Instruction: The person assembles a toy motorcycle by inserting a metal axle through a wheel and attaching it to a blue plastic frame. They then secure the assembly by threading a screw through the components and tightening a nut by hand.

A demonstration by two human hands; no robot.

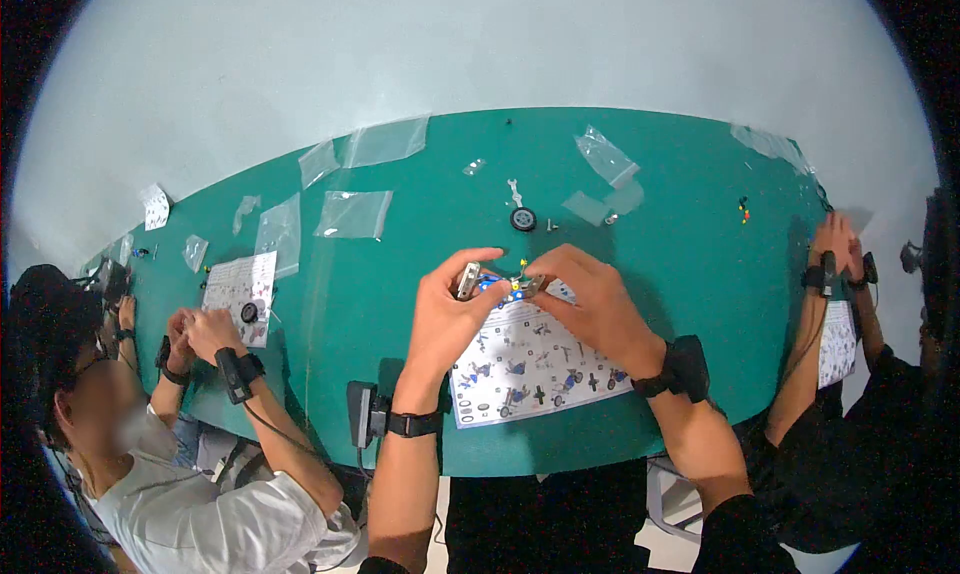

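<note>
My left hand (455,299) is closed round the left side of a small blue assembly (515,292) with silver and yellow parts. At its right side, my right hand (590,299) pinches the same assembly between thumb and fingers. Both hands hold it just above a printed instruction sheet (500,364), which lies on the green table (400,264) and shows pictures of small models. Beyond my hands lie a black wheel (523,219), a small silver wrench (514,192) and a small screw (552,226).
Clear plastic bags (605,156) lie across the table's far half. At the left, a person in white (220,504) works beside another sheet (240,284) with a wheel (249,312). A person in black (840,464) works at the right, near small coloured parts (744,211).
</note>
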